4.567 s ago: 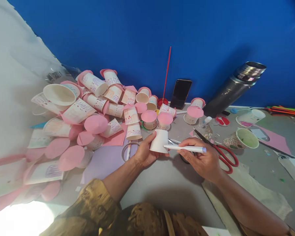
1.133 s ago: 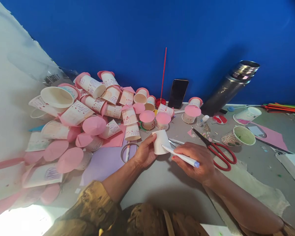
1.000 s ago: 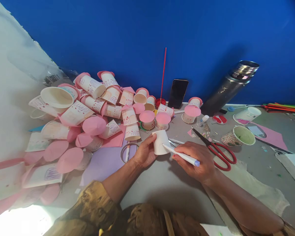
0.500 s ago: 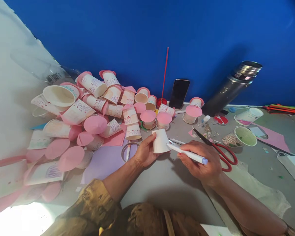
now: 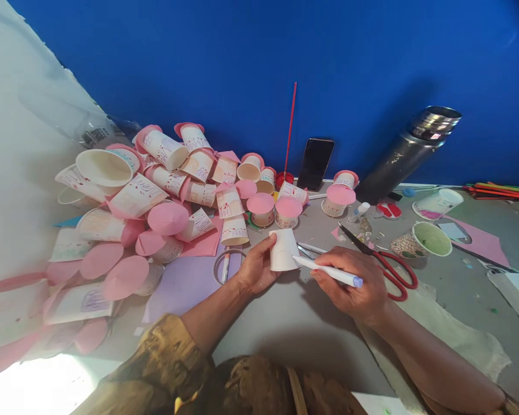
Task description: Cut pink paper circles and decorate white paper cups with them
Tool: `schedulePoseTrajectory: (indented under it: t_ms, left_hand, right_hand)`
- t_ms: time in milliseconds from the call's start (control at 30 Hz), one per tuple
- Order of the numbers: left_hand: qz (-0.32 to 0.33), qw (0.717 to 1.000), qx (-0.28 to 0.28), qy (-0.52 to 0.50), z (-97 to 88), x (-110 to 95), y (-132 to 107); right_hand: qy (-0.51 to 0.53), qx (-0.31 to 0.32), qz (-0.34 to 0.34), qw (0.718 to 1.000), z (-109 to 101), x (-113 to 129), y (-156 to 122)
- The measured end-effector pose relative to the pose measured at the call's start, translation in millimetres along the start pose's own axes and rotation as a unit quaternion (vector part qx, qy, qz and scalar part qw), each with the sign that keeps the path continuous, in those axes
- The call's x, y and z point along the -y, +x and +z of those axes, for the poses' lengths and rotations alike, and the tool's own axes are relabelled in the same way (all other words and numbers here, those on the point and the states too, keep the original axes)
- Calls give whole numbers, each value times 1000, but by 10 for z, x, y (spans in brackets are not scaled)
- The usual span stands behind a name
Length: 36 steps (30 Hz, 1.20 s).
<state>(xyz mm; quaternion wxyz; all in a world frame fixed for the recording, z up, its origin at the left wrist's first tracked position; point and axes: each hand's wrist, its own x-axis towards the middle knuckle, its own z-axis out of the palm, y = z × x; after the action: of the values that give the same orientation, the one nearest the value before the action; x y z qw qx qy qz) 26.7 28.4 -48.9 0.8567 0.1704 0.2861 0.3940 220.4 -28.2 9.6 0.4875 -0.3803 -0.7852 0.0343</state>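
The cup point(image 5: 284, 251) is being held by the left hand point(image 5: 259, 266), thumb along its left side, fingers partly hidden behind it. Its long axis is being held nearly upright, slightly tilted, wide rim down. From the right hand's point(image 5: 355, 282) grip, the cup is lying to the left, apart from the fingers. The pen point(image 5: 334, 272) is being pinched there between thumb and fingers, its length being aimed leftward at the cup's lower wall; tip contact cannot be confirmed. The right forearm is being angled back towards the body. Scissors point(image 5: 358, 238) are lying just beyond this grip.
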Motion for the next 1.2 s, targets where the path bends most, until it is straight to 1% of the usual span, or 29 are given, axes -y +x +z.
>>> schedulePoseTrajectory:
  t_ms: [100,233,367,500,733,900,1100,1200]
  left_hand:
    - [-4,1000,6,-4,-12,-9,8]
    - [-5,1000,7,-3,-4,-15,3]
    - [-7,1000,1,-5,4,-14,2]
    - [-7,1000,-11,-2,2,-14,14]
    - [-4,1000,-18,0,-3,-2,19]
    - [0,1000,-26,-10,-41,22,28]
    - [6,1000,-12,-8,-64,29,41]
    - [8,1000,-13,-12,-65,31,42]
  right_hand:
    - [21,-3,2,1000,-9,32,3]
    - [18,-14,11,1000,-9,39,5]
    - [29,3,4,1000,-10,22,13]
    - [44,16,13,999,-17,24,22]
    - [22,14,7,1000,-15,17,26]
    - [-3,4,21,1000,2,-7,7]
    - [-18,-20,15,1000,7,-30,-31]
    - [-24,-11,23,999,-1,-24,-24]
